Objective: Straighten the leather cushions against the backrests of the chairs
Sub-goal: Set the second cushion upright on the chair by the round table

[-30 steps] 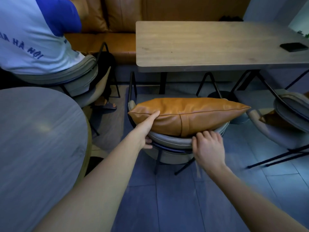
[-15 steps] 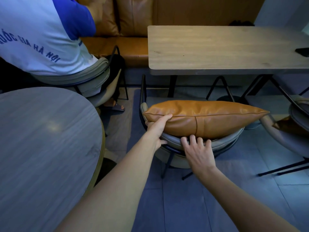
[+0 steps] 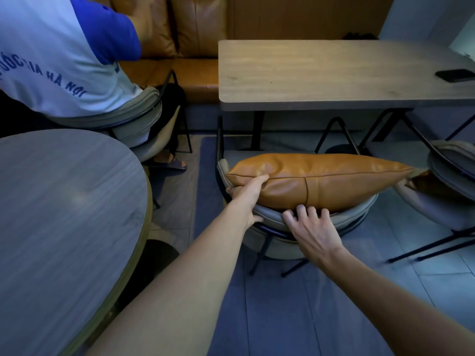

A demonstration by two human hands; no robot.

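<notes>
The cushion [image 3: 316, 182] lies lengthwise along the top of the curved backrest [image 3: 272, 217] of the near chair, its seam facing the camera; its right corner reaches toward the neighbouring chair [image 3: 452, 181].

Change over the last second: the right hand [image 3: 312, 227] has released its curl over the backrest rim. It now lies flat with fingers spread, fingertips touching the lower edge of the cushion. The left hand [image 3: 248, 195] has kept its place at the left end of the cushion, fingers extended along the leather near the seam and thumb below on the backrest; whether it pinches the leather cannot be determined. The cushion itself has not visibly shifted relative to the chair.

Assessment: the hands have passed from steadying the chair to working on the cushion. The cushion sits on the backrest rather than upright against it, so this chair is probably not finished. A second cushion [image 3: 424, 185] shows on the neighbouring chair.
</notes>
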